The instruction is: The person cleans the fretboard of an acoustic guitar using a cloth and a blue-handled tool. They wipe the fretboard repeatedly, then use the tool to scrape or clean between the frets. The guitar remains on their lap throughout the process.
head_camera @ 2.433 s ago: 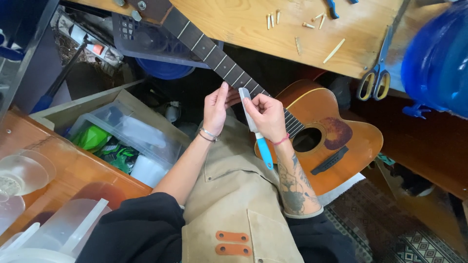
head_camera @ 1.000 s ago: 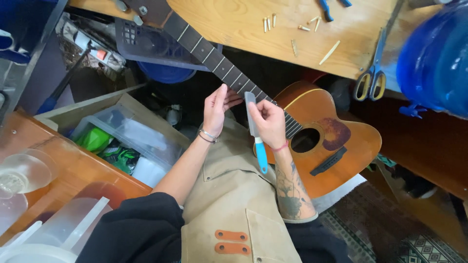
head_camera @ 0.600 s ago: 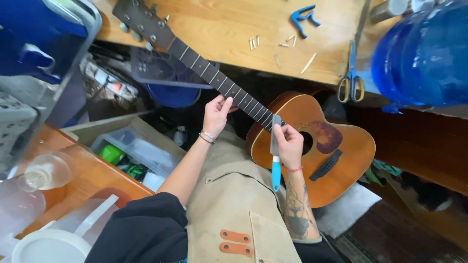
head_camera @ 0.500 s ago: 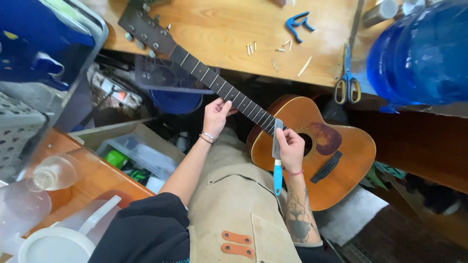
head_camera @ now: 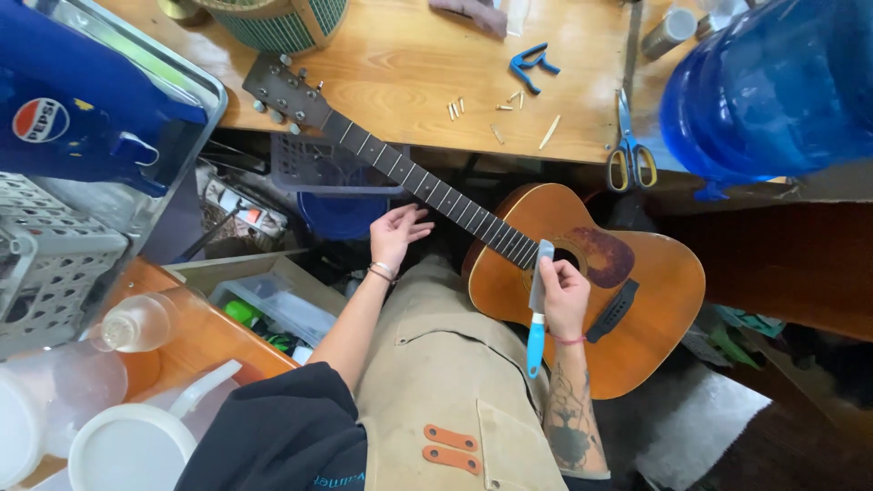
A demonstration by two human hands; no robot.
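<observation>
Orange-brown wood fills the middle of the head view: an acoustic guitar (head_camera: 627,300) lies across the person's lap, on a beige apron (head_camera: 446,364), with its neck (head_camera: 427,186) going up and to the left until the headstock (head_camera: 277,91) rests on the wooden workbench (head_camera: 409,55). No strings can be made out on it.

The right hand (head_camera: 564,295) is closed around a flat metal file with a blue handle (head_camera: 536,305). The fingers wrap its middle, the blue handle points down toward the apron, and the grey blade end stands up where the fretboard meets the body, beside the sound hole. The left hand (head_camera: 396,235) is open, fingers loosely spread, just below the neck; I cannot tell if the fingertips touch it.

To do this step well, I think the left hand should press the neck firmly so the guitar does not turn on the lap. The file should lie flat on the frets, not on one edge, and go with light, even strokes, away from the polished top.

On the bench lie yellow-handled scissors (head_camera: 626,155), a blue capo (head_camera: 532,65) and some small pins (head_camera: 455,108). A large blue water bottle (head_camera: 773,82) stands at the right.
</observation>
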